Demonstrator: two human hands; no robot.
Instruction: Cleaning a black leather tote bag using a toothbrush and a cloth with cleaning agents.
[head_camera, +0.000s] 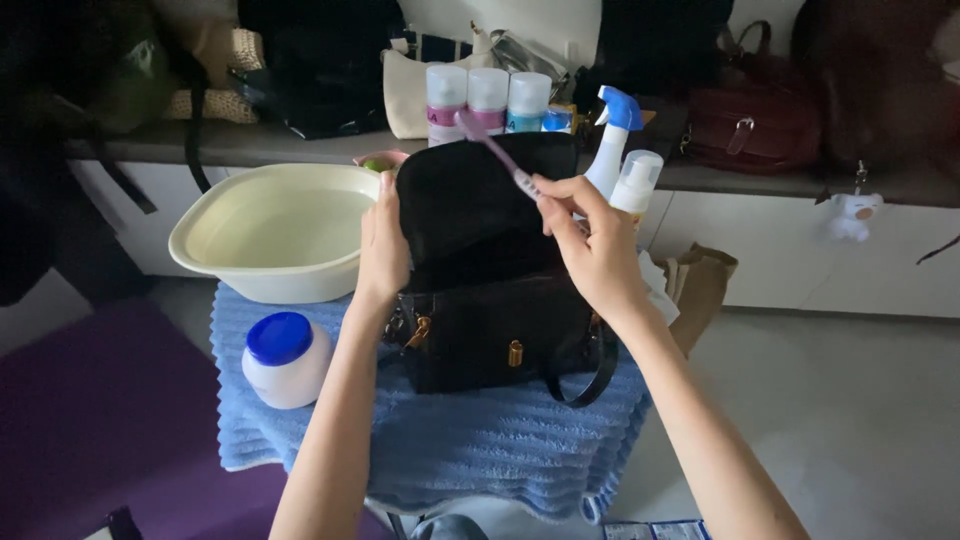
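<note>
A black handbag (490, 330) with gold clasps stands on a blue towel (470, 440). Its flap (470, 200) is lifted upright. My left hand (383, 245) grips the flap's left edge and holds it up. A pink toothbrush (495, 150) is pinched in my right hand (592, 245), with the bristle end pointing up and left over the flap's top edge.
A cream plastic basin (275, 235) sits left of the bag. A white jar with a blue lid (285, 358) stands on the towel. Behind are several spray and pump bottles (487, 98), a blue-topped sprayer (612, 140), and handbags on a shelf (750, 120). A purple mat (100, 420) lies at left.
</note>
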